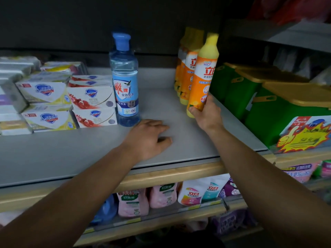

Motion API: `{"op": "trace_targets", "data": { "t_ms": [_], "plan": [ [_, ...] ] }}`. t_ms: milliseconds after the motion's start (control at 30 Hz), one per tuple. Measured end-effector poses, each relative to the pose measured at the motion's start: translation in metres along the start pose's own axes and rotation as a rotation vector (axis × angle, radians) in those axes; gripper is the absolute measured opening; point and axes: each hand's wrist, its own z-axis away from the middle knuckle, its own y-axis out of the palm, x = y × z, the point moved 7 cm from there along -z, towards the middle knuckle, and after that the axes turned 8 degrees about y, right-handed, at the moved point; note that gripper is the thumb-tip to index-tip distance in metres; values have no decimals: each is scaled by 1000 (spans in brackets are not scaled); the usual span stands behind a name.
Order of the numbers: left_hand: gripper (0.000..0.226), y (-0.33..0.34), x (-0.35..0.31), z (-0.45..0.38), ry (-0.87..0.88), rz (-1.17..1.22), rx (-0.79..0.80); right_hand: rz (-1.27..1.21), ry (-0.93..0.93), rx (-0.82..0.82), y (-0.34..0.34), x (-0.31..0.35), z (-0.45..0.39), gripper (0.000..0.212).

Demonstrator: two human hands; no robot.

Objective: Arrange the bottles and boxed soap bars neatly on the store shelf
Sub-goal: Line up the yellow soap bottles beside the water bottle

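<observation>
My right hand grips the base of an orange and yellow bottle, tilted slightly and lifted in front of a row of like bottles at the back right. A clear blue bottle with a blue cap stands upright mid-shelf, touching stacked white boxed soap bars to its left. More soap boxes lie further left. My left hand rests palm down on the grey shelf, just in front of the blue bottle, holding nothing.
Green boxes with tan lids fill the shelf's right side, with a yellow price sign in front. The shelf below holds pink and white refill pouches. A wooden lip edges the shelf front.
</observation>
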Motion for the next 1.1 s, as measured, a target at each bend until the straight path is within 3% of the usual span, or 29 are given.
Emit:
{"op": "trace_targets", "data": {
  "t_ms": [1100],
  "plan": [
    [72,3,5,-1,-22,44,2,-1,4,-22,16,-9,-30,59]
  ]
}}
